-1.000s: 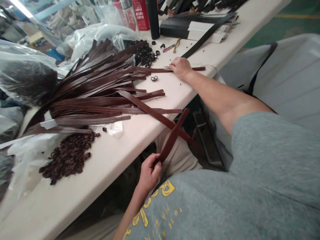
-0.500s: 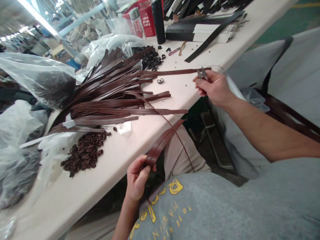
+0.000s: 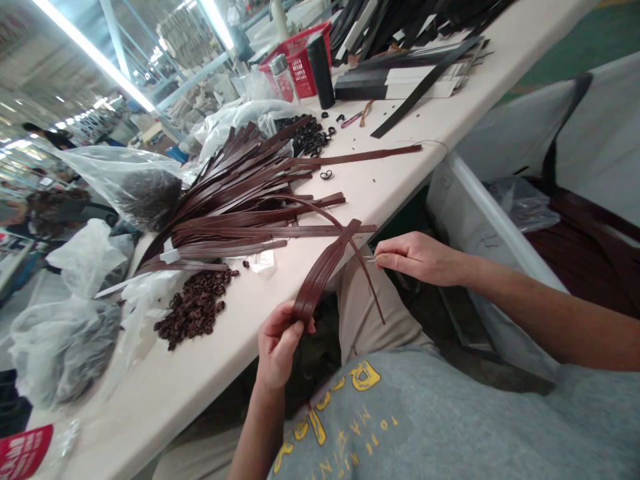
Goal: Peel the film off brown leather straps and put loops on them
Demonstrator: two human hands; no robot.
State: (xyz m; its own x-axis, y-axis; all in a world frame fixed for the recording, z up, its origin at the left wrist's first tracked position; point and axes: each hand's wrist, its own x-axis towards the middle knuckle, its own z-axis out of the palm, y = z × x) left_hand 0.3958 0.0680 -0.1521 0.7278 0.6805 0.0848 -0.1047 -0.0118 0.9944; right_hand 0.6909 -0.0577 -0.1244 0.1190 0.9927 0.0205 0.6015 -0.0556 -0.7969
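My left hand (image 3: 279,347) pinches the lower end of a brown leather strap (image 3: 320,277), stitched and narrowing at its upper end, held over my lap at the table edge. My right hand (image 3: 423,259) is closed on a pair of thread snips (image 3: 369,259); only their blurred tips show, pointing at the strap, with a small gap between. A thin brown strip (image 3: 370,287) hangs over the edge behind the strap. On the table lies a fanned pile of brown leather straps (image 3: 225,180); one strap (image 3: 370,155) reaches right, a fine thread at its end.
Brown loops (image 3: 193,313) lie heaped at the left, black loops (image 3: 307,137) behind the pile. Plastic bags (image 3: 65,340) line the far left. A black bottle (image 3: 320,70), red basket (image 3: 300,63) and black straps (image 3: 425,87) stand farther back. A cloth-lined bin (image 3: 500,220) is at my right.
My right hand has come down and toward me with the snips, from the far strap's end to beside the held strap. My left hand keeps its hold. The view has shifted slightly.
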